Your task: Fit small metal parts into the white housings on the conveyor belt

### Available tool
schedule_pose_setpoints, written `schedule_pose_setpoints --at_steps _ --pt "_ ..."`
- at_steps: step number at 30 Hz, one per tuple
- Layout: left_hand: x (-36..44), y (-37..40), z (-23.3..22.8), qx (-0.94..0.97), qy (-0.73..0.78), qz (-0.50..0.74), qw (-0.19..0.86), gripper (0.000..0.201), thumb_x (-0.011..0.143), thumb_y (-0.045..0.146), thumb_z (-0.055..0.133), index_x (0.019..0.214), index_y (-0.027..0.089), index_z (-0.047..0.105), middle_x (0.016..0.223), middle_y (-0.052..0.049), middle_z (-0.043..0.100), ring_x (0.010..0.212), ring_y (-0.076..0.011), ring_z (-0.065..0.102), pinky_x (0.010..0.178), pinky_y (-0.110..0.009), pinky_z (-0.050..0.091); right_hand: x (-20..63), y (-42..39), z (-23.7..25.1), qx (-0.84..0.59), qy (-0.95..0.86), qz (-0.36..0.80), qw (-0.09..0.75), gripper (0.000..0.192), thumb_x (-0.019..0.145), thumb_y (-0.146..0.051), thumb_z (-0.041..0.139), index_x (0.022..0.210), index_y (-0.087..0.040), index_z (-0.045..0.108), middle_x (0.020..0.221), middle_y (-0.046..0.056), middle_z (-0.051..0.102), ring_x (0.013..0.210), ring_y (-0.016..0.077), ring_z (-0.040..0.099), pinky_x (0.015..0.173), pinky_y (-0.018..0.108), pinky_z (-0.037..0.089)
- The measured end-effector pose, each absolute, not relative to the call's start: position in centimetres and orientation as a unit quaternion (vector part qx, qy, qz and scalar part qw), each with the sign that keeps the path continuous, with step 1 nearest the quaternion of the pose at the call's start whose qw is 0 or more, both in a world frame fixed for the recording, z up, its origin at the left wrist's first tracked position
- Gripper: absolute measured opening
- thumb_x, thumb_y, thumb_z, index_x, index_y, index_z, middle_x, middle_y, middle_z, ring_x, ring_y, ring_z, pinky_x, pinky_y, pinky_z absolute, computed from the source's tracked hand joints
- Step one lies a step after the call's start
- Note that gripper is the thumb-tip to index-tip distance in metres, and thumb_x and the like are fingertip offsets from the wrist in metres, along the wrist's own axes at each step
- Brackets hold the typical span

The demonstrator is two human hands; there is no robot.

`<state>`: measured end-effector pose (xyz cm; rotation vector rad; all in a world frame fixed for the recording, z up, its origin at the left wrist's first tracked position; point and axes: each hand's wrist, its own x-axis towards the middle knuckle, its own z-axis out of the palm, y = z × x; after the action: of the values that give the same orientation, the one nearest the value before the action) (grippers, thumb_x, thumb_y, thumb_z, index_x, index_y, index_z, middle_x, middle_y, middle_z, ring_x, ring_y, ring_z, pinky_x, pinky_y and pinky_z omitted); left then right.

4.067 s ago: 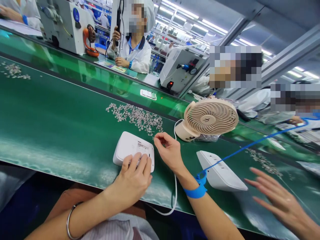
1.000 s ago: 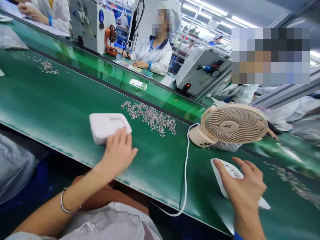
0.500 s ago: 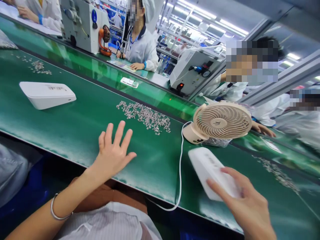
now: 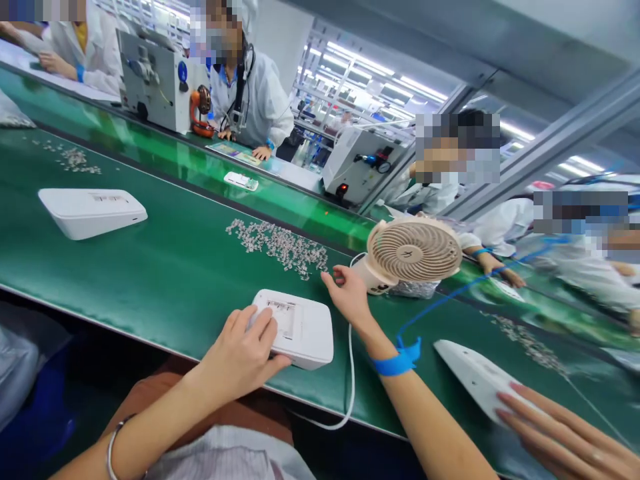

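Observation:
A white plastic housing [image 4: 313,330] with a rectangular recess lies on the green bench in front of me. My left hand [image 4: 250,340] grips its left end, fingers over the top beside the recess and thumb along the near edge. Just beyond the housing is a loose pile of small metal pieces [image 4: 280,243]. My right hand [image 4: 347,293], a blue strap around its wrist, hovers at the pile's right end. Its fingers are bent and slightly apart; I see nothing between them.
A beige fan [image 4: 413,253] with a white cable [image 4: 351,373] stands right of the pile. Another white housing [image 4: 95,210] sits left. At the lower right, a co-worker's hand [image 4: 565,427] touches a further housing [image 4: 483,373]. Behind the bench runs a green conveyor carrying a white part [image 4: 241,181].
A white housing, held by my right hand at the right, now lies before me under my left hand, which was spread empty. My right hand has moved left to the metal pieces.

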<state>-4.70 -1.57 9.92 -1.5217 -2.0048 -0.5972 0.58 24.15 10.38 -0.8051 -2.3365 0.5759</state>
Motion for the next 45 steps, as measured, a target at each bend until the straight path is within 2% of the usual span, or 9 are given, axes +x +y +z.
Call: schedule_pose_setpoints --at_steps 8,10,13,16,20,24,28,37,45 --pt "-2.0 -1.1 9.9 -0.426 -0.824 -0.154 0.341 0.037 0.085 0.046 0.047 0.071 0.013 0.058 0.068 -0.007 0.054 0.064 -0.0191 0.045 0.064 -0.034 0.034 -0.4 26.0 8.0 -0.284 -0.903 0.154 0.283 0.023 0.076 -0.031 0.044 0.07 -0.014 0.058 0.068 0.005 0.048 0.065 0.0191 0.049 0.068 0.033 0.042" --pt "-1.3 -1.1 9.9 -0.483 -0.79 -0.209 0.315 0.042 0.086 0.049 0.042 0.081 0.012 0.061 0.074 -0.008 0.057 0.069 -0.0196 0.048 0.068 -0.034 0.035 -0.4 26.1 8.1 -0.284 -0.905 0.148 0.28 0.023 0.077 -0.03 0.045 0.075 -0.013 0.06 0.068 0.005 0.048 0.064 0.0189 0.049 0.067 0.032 0.042" --pt "-1.2 -1.4 10.0 -0.542 -0.735 -0.299 0.275 0.042 0.086 0.05 0.042 0.1 0.015 0.062 0.103 -0.011 0.062 0.098 -0.0256 0.05 0.083 -0.039 0.034 -0.6 26.3 8.2 -0.274 -0.912 0.14 0.271 0.023 0.079 -0.031 0.046 0.079 -0.014 0.062 0.069 0.004 0.049 0.066 0.0191 0.051 0.067 0.031 0.042" --pt "-2.0 -1.9 10.1 -0.532 -0.753 -0.278 0.271 0.034 0.082 0.046 0.049 0.099 0.02 0.064 0.122 -0.01 0.057 0.114 -0.0329 0.043 0.09 -0.045 0.03 -1.0 26.4 8.4 -0.255 -0.923 0.133 0.255 0.026 0.083 -0.032 0.043 0.082 -0.018 0.065 0.071 0.004 0.05 0.07 0.0174 0.053 0.068 0.028 0.042" --pt "-2.7 -2.1 10.2 -0.502 -0.791 -0.151 0.315 0.025 0.082 0.03 0.051 0.099 0.016 0.064 0.122 -0.009 0.057 0.094 -0.0275 0.053 0.082 -0.041 0.036 -1.5 26.1 8.7 -0.251 -0.933 0.125 0.226 0.03 0.084 -0.038 0.045 0.092 -0.019 0.066 0.075 0.004 0.051 0.07 0.0145 0.055 0.066 0.025 0.042" --pt "-1.9 -1.6 10.1 -0.468 -0.8 -0.073 0.368 0.028 0.084 0.03 0.049 0.098 0.01 0.062 0.118 -0.015 0.058 0.067 -0.0199 0.053 0.067 -0.036 0.04 -1.7 25.2 9.1 -0.255 -0.939 0.114 0.201 0.023 0.089 -0.026 0.045 0.089 -0.016 0.066 0.086 0.007 0.052 0.08 0.0165 0.056 0.072 0.025 0.042" --pt "-1.0 -1.3 10.0 -0.524 -0.783 -0.142 0.303 0.032 0.087 0.026 0.039 0.107 0.01 0.058 0.116 -0.017 0.058 0.081 -0.0201 0.057 0.075 -0.035 0.044 -1.7 24.1 9.9 -0.287 -0.932 0.109 0.193 0.021 0.089 -0.019 0.052 0.107 -0.01 0.06 0.099 0.013 0.05 0.089 0.0243 0.054 0.077 0.031 0.042" --pt "-4.0 1.3 10.6 -0.635 -0.676 -0.147 0.344 0.025 0.078 0.015 0.05 0.101 0.019 0.059 0.104 -0.004 0.063 0.092 -0.0194 0.054 0.081 -0.033 0.039 -2.1 24.1 10.5 -0.29 -0.917 0.171 0.215 0.014 0.086 -0.007 0.049 0.077 -0.012 0.059 0.085 0.008 0.05 0.079 0.0195 0.052 0.072 0.025 0.038" --pt "-4.7 5.1 11.3 -0.711 -0.622 -0.046 0.324 0.04 0.085 0.036 0.046 0.114 0.009 0.054 0.113 -0.015 0.06 0.092 -0.0247 0.057 0.079 -0.035 0.039 -1.2 26.3 8.8 -0.295 -0.833 0.344 0.319 0.019 0.082 -0.023 0.042 0.068 -0.015 0.052 0.063 0.001 0.051 0.062 0.0151 0.048 0.059 0.023 0.035"
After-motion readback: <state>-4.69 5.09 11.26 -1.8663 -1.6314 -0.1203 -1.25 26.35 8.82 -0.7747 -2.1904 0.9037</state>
